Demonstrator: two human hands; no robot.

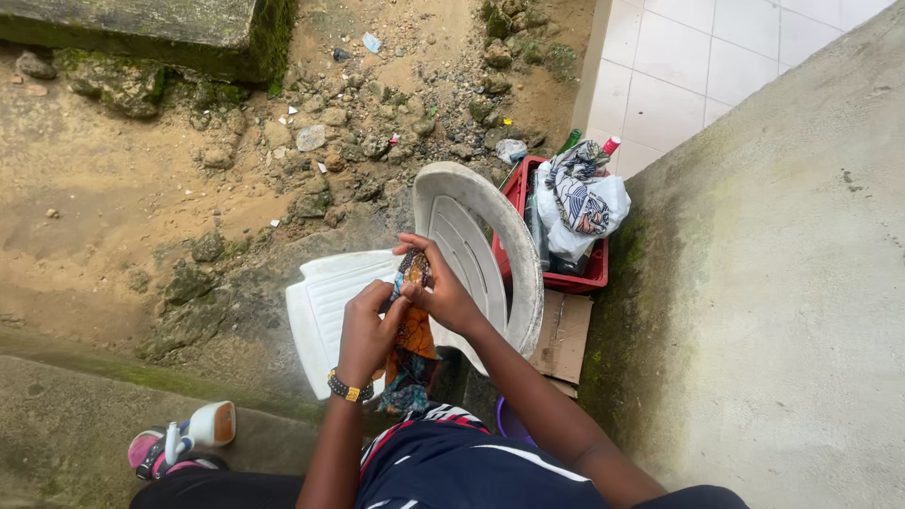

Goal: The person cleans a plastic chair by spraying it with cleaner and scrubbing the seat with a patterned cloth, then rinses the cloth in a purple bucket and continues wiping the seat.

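Both of my hands hold a piece of patterned cloth (412,332), orange and teal, that hangs down in front of my lap. My left hand (370,325) grips it from the left; a beaded bracelet sits on that wrist. My right hand (438,286) pinches the top of the cloth from the right. Under my hands stands a white plastic chair (476,236), seen from above.
A red crate (595,271) with a white bag, patterned fabric and bottles stands beside the chair, by a grey concrete wall (782,283). Flat cardboard (563,336) lies below it. A white spray bottle (203,427) rests at lower left. Dirt and stones cover the ground beyond.
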